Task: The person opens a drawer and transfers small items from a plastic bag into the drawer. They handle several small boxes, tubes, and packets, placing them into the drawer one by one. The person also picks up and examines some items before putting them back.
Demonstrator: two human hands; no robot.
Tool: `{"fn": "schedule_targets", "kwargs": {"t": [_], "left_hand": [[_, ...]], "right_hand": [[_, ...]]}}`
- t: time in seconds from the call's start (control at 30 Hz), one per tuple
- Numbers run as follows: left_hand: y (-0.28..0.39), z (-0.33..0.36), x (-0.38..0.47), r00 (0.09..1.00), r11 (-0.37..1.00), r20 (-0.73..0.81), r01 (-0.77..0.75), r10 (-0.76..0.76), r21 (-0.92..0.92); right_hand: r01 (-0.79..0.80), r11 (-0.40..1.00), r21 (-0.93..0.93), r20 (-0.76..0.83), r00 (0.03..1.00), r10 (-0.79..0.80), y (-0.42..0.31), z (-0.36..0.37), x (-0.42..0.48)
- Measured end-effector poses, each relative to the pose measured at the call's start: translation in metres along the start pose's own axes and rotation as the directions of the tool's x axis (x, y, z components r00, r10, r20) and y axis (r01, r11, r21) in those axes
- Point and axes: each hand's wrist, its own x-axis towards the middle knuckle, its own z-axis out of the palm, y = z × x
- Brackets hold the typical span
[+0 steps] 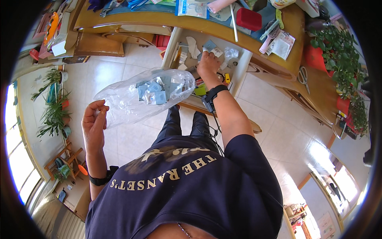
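My left hand (94,124) pinches the closed end of a clear plastic bag (122,98), held out over the floor. Several light-blue and silver sachets (156,91) lie in the bag near its wide end, which rests against the drawer. My right hand (209,67) reaches into an open drawer (244,64), fingers curled downward. Something small and white (205,49) shows at its fingertips; whether it is gripped is hard to see. Around that hand lie a blue packet (210,44), a crumpled white piece (193,47), clear plastic wrap (231,53) and a yellow item (227,78).
Above the drawer, the desk (203,26) bears a red box (249,19), a hairbrush (270,33) and a white packet (193,9). Scissors (303,78) lie on the right-hand cabinet beside a potted plant (337,50). A cable (218,124) hangs from my right wrist strap.
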Motion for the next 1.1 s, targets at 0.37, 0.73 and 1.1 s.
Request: {"fn": "schedule_targets", "kwargs": {"t": [0.37, 0.73, 1.1], "left_hand": [[-0.002, 0.002, 0.001, 1.0, 0.999, 0.002, 0.0, 0.0, 0.033], [-0.002, 0.008, 0.002, 1.0, 1.0, 0.027, -0.01, 0.009, 0.022], [-0.004, 0.014, 0.002, 0.999, 1.0, 0.037, -0.005, 0.005, 0.0]], "right_hand": [[-0.035, 0.955, 0.294, 0.033, 0.999, 0.027, 0.047, -0.021, -0.015], [-0.024, 0.797, 0.604, 0.175, 0.979, -0.104, 0.067, -0.013, -0.036], [-0.434, -0.279, 0.857, 0.344, 0.884, -0.318, 0.084, -0.023, -0.054]]}}
